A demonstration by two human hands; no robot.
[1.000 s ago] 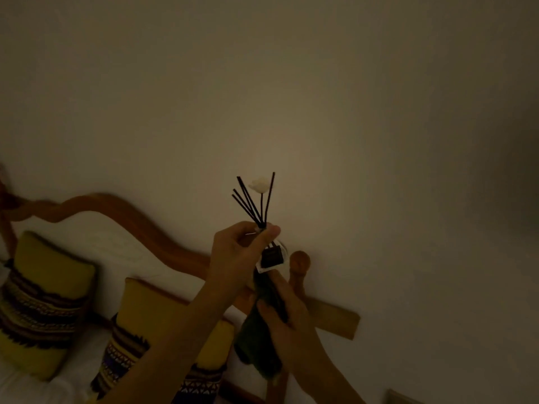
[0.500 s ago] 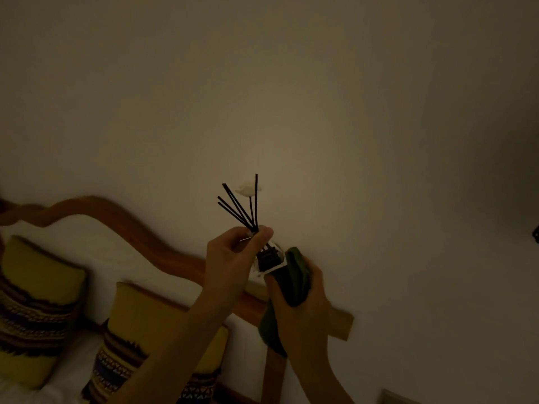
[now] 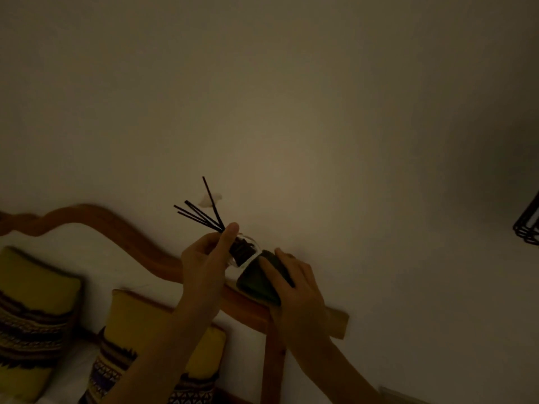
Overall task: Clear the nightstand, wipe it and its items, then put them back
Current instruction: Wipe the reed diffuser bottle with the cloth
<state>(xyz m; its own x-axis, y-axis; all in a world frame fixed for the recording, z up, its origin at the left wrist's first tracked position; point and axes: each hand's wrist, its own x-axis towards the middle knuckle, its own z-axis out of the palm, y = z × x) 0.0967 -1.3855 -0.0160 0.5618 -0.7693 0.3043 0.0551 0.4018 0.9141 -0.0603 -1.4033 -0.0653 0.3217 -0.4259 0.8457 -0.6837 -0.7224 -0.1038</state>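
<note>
The left hand (image 3: 204, 262) is closed around the neck of a small reed diffuser bottle (image 3: 240, 253), with the thumb laid up along its top just below where the sticks fan out. The right hand (image 3: 294, 287) is wrapped round a dark green cloth (image 3: 258, 282), which is pressed against the lower part of the bottle; the fingers are curled over the cloth and the bottle's base is hidden beneath it. The bottle is held in the air, tilted to the left, in front of the wall (image 3: 291, 112) and above the end of the wooden headboard (image 3: 116, 225); the desk it belongs on is not in view.

The bottle is judged to be glass, so it is likely light but breakable and slippery once wiped, and liquid could be spilled at this tilt. It is best held by the neck or body, as is being done, and never by the sticks (image 3: 201, 215), which are thin, loose in the opening and easily snapped or pulled out.

The bottle appears clear with a dark label or dark contents; the dim light prevents more from being told. Several thin black sticks are spread from its mouth, and a small pale flower-like piece (image 3: 217, 196) is seen among them.

Further out, two yellow patterned pillows (image 3: 32, 310) are propped against the headboard at the lower left, and a black wire object (image 3: 528, 228) is cut off at the right edge.
</note>
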